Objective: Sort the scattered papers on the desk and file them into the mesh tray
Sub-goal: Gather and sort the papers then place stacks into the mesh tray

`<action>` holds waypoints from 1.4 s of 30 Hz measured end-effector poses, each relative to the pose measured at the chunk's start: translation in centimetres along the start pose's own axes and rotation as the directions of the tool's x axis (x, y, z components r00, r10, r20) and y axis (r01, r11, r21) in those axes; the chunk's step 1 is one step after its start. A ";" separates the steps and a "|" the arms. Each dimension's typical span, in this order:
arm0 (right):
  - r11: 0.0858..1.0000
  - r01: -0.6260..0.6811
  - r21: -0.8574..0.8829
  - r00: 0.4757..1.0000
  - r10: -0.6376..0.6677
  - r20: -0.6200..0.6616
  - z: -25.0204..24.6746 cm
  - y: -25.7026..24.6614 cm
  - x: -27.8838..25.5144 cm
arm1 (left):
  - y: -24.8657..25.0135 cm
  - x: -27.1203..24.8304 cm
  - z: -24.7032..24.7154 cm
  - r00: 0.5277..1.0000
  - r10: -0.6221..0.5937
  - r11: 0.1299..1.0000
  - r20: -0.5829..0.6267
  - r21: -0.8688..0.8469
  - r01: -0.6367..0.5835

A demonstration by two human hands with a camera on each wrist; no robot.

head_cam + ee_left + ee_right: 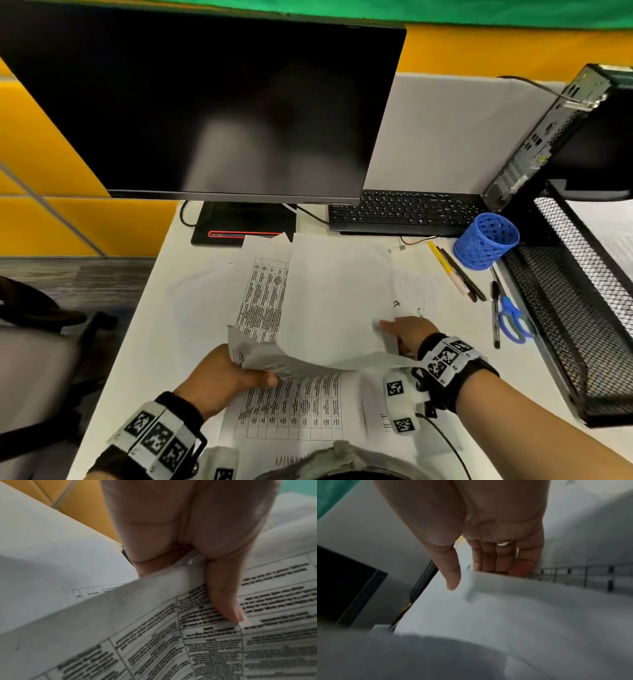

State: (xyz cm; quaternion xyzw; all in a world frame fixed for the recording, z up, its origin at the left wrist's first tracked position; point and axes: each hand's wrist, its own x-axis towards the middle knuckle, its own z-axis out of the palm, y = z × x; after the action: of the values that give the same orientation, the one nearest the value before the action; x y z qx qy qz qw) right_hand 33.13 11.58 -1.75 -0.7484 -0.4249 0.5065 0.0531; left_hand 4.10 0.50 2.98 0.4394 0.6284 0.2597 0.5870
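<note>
Several white sheets overlap on the desk. My left hand (253, 373) pinches the curled near-left corner of a sheet (339, 298) that lies blank side up, thumb (224, 601) on its printed table. My right hand (397, 332) pinches what seems to be the same sheet at its right edge, thumb (452, 574) on top and fingers beneath. The sheet's near edge is lifted off the desk. A printed sheet (263, 294) shows under its left side and another (291, 407) lies closest to me. The black mesh tray (565, 308) stands to the right, with paper (613, 233) in its upper tier.
A dark monitor (212, 102) and a black keyboard (404, 212) fill the back of the desk. A blue pen cup (486, 245), pens (455, 270) and blue-handled scissors (513, 318) lie between the papers and the tray. A computer case (555, 137) stands behind the tray.
</note>
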 end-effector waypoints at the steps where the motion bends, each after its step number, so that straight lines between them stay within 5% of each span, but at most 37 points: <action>1: 0.996 0.032 -0.084 0.999 -0.033 -0.010 0.3 -0.1 -0.1 | -0.1 0.1 0.0 1.000 -0.001 1.000 0.001 -0.024 0.001; 4: 0.989 0.072 -0.128 0.997 -0.076 -0.033 0.5 0.0 0.1 | -0.2 0.4 0.0 0.997 0.013 0.995 -0.071 -0.094 -0.019; 11: 0.972 0.194 0.134 0.977 -0.179 -0.118 -0.6 2.7 -0.6 | 1.4 1.1 -1.4 0.914 0.021 0.956 -0.405 -0.261 -0.137; 19: 0.887 0.348 0.304 0.931 -0.366 0.001 0.2 1.5 -2.9 | 4.5 3.5 0.5 0.896 0.081 0.889 -0.437 -0.375 -0.263; 26: 0.804 0.421 0.420 0.899 -0.430 -0.080 -1.0 -1.0 -5.1 | 6.7 4.2 1.0 0.805 0.143 0.838 -0.575 -0.362 -0.408; 30: 0.726 0.596 0.343 0.796 -0.590 -0.134 -2.1 -3.6 -7.1 | 8.6 3.8 1.5 0.773 0.278 0.816 -0.570 -0.285 -0.503; 37: 0.487 0.800 0.352 0.600 -0.678 -0.425 -2.6 -6.4 -9.6 | 11.8 1.1 2.8 0.600 0.524 0.710 -0.605 -0.079 -0.700; 39: 0.466 0.802 0.372 0.594 -0.688 -0.417 -2.4 -5.5 -9.7 | 11.0 0.9 2.8 0.625 0.534 0.727 -0.570 -0.069 -0.684; 42: 0.555 0.764 0.329 0.645 -0.670 -0.367 -1.6 -3.8 -9.3 | 9.2 1.2 3.0 0.709 0.461 0.794 -0.534 -0.108 -0.598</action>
State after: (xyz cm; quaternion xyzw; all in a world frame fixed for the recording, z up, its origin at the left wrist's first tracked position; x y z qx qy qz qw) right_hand 31.02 8.16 7.64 -0.5201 -0.5544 0.4468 0.4718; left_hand 9.34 5.31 9.57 0.4379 0.5572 0.6034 0.3657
